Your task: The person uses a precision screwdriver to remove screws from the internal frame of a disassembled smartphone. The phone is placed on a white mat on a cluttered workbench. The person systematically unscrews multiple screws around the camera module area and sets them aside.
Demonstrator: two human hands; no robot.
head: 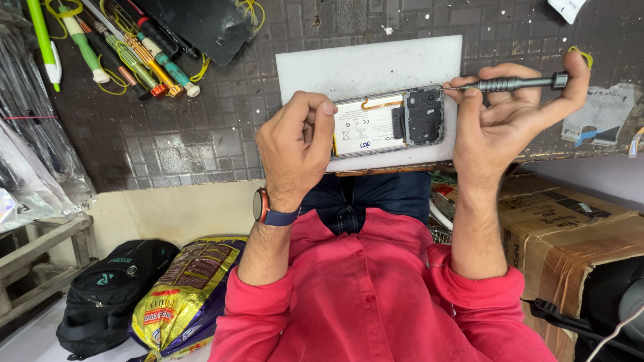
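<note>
**Opened phone on a work mat, held by one hand and met by a screwdriver in the other**

One phone (389,123) lies flat with its back cover off on one pale grey mat (376,67), which rests on the dark gridded bench top (201,134). Inside the phone, one white battery fills the left portion and one dark camera-side plate the right.

The left hand (295,144) is curled, its fingers drawn together and resting at the left end of the phone; whether the fingertips pinch the phone's edge cannot be told, as they are hidden behind the knuckles. One watch with an orange rim and a blue strap (268,211) sits on that wrist.

The right hand (510,117) pinches one dark metal screwdriver (516,83): thumb and forefinger close on the shaft near the tip, and another finger props the rear cap. The tool lies nearly level, its tip at the upper right corner of the phone.

At upper left lies a loose group of spare screwdrivers (134,53), about six, with green, yellow and teal handles; an exact count is not possible where they overlap. One black panel (201,23) lies beside them.

Below the bench: one black backpack (111,295), one yellow and purple bag (184,291), and one cardboard box (570,228).
</note>
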